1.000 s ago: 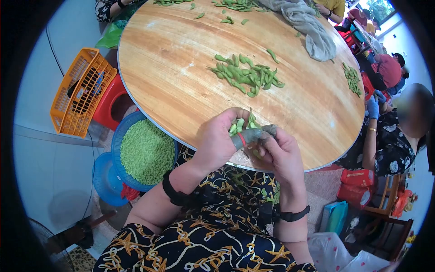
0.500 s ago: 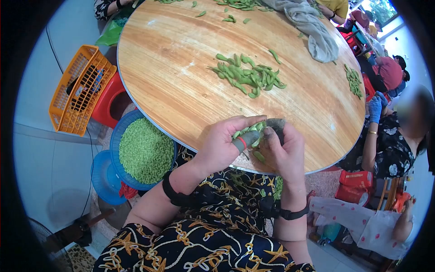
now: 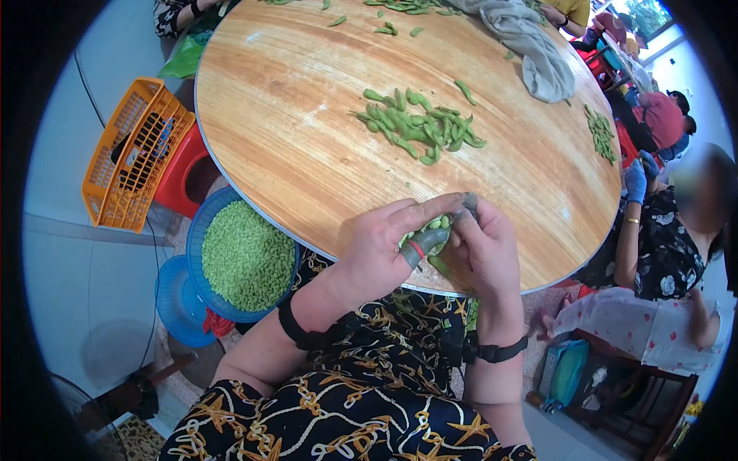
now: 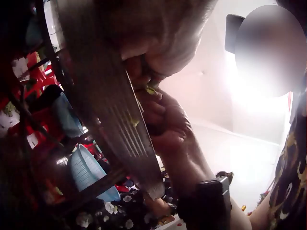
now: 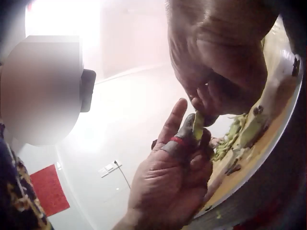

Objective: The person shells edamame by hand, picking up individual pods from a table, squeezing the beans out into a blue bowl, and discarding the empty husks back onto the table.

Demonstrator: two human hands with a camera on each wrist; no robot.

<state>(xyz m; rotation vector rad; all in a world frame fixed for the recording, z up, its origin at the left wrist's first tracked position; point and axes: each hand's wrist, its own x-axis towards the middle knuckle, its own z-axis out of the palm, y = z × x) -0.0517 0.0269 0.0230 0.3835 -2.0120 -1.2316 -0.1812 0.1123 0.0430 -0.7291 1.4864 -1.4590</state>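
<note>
My left hand (image 3: 380, 238) holds shelled green soybeans (image 3: 440, 223) in its curled fingers, just over the near table edge. Its thumb wears a grey cover (image 3: 427, 244) with a red band. My right hand (image 3: 496, 250) meets it, fingertips against the left ones. In the right wrist view a green soybean pod (image 5: 197, 125) stands between the covered left thumb and the right fingers, which pinch its upper end. Under the hands lies another pod (image 3: 440, 266). Farther back on the round wooden table (image 3: 284, 138) is a pile of soybean pods (image 3: 419, 127).
A blue basket (image 3: 196, 265) full of shelled beans stands below the table's left edge, near a red stool (image 3: 184, 180) and an orange crate (image 3: 115, 165). A grey cloth (image 3: 530, 54) lies at the back. To the right sits a person in blue gloves (image 3: 635, 180).
The hands have drawn together again after parting slightly half a second ago, the left index finger now stretched toward the right fingertips. At lower right, a person in pale clothing has come into view.
</note>
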